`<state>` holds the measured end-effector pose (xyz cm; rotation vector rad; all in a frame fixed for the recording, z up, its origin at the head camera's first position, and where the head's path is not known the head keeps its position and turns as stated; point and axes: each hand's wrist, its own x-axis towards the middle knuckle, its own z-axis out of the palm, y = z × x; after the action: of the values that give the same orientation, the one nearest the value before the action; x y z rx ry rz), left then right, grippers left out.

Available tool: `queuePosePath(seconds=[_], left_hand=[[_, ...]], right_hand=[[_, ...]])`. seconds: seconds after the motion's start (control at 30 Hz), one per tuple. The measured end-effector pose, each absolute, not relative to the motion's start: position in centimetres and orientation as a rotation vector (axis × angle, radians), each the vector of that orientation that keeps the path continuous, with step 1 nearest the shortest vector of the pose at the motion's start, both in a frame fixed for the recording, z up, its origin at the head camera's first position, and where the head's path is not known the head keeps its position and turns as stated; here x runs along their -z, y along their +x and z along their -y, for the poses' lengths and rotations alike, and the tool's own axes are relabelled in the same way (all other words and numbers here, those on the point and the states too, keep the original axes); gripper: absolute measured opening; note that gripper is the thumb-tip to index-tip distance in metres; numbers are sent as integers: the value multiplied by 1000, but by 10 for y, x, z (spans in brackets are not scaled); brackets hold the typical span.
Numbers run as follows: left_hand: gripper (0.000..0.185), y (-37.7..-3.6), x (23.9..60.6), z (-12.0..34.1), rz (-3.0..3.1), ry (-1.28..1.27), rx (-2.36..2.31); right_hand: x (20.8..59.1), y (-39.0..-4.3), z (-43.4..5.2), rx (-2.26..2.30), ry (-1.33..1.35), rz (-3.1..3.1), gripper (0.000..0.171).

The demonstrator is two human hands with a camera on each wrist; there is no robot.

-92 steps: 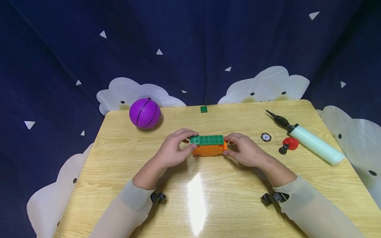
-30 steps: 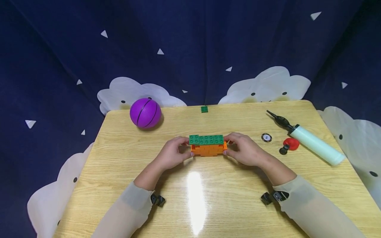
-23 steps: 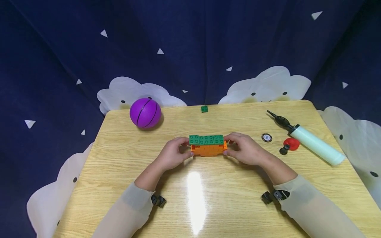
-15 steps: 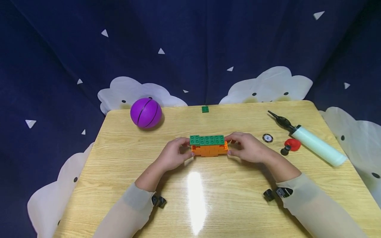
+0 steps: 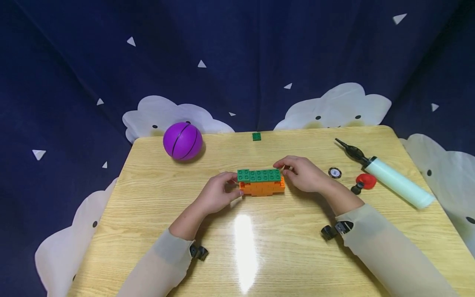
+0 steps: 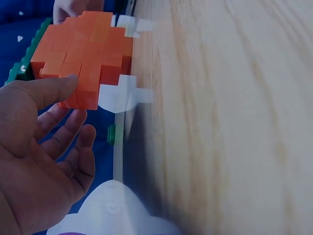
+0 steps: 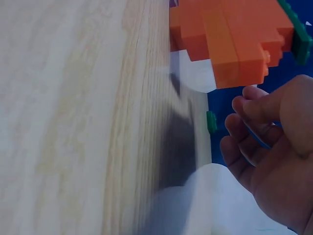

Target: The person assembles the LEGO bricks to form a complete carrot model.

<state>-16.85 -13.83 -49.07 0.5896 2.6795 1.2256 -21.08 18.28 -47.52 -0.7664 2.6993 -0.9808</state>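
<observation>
Since half a second ago my right hand (image 5: 302,174) has lifted off the block (image 5: 261,182), fingers loosely curled, holding nothing. My left hand (image 5: 217,193) touches its left end with thumb and relaxed fingers. It looks light, rigid and likely to split at seams, so I'd grip both ends.

Both forearms, in pale sleeves, reach forward and converge on the brick block (image 5: 261,182). Left hand (image 5: 217,193) at the block's left end: thumb tip laid against the orange side, fingers loosely curled behind that end, not clamped round it. Right hand (image 5: 304,174) at the block's right end near its upper rear corner: fingers loosely curled, thumb apart; contact with the block cannot be told. Both wrists low.
</observation>
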Motion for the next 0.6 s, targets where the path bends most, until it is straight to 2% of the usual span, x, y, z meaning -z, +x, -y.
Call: queuePosePath(seconds=[0.6], left_hand=[[39,-168,490,138,-2689,593,-1209]], right_hand=[[489,-264,-153,1005,-668,-2762,34]])
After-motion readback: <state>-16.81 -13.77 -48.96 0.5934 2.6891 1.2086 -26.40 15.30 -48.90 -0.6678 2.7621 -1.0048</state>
